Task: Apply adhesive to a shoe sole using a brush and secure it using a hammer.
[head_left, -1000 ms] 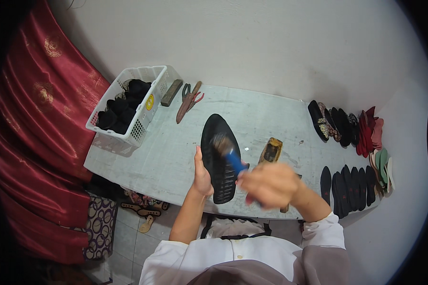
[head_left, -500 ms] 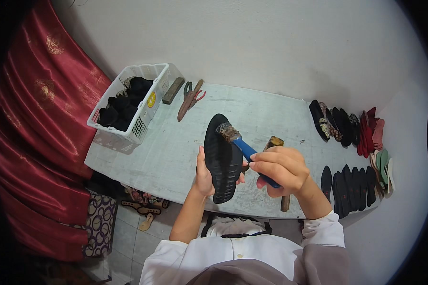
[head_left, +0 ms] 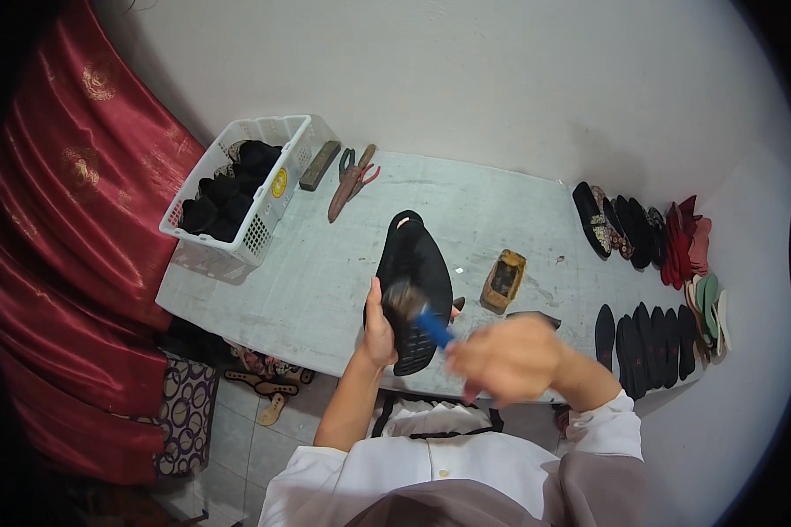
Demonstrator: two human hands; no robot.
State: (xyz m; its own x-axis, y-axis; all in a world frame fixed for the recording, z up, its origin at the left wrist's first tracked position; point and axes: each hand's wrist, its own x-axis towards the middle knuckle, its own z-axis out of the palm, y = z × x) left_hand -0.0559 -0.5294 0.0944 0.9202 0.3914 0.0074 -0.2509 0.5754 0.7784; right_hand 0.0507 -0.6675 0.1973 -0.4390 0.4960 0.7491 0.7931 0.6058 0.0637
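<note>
My left hand (head_left: 378, 332) grips a black shoe (head_left: 419, 263) by its sides, toe pointing away from me and underside facing up. A small pale spot shows near its toe. In my right hand (head_left: 508, 353), blurred by motion, is a brush (head_left: 433, 328) with a blue handle. Its bristles lie over the left side of the sole, around the middle to heel part, close to my left thumb. Beyond my right hand, a worn yellowish-brown block-shaped container (head_left: 504, 281) with a dark hollow rests on the table (head_left: 325, 263).
A white plastic basket (head_left: 277, 206) of black shoes stands at the far left. Beside it lie a dark block (head_left: 320, 166), pliers (head_left: 366, 176) and a brown tool (head_left: 345, 195). Shoes (head_left: 591, 220), black insoles (head_left: 650, 351) and red pieces (head_left: 677, 250) line the right side.
My right hand has drawn the brush from the toe end back toward the heel. The container on the table is now more exposed, and a pale spot shows near the shoe's toe.
</note>
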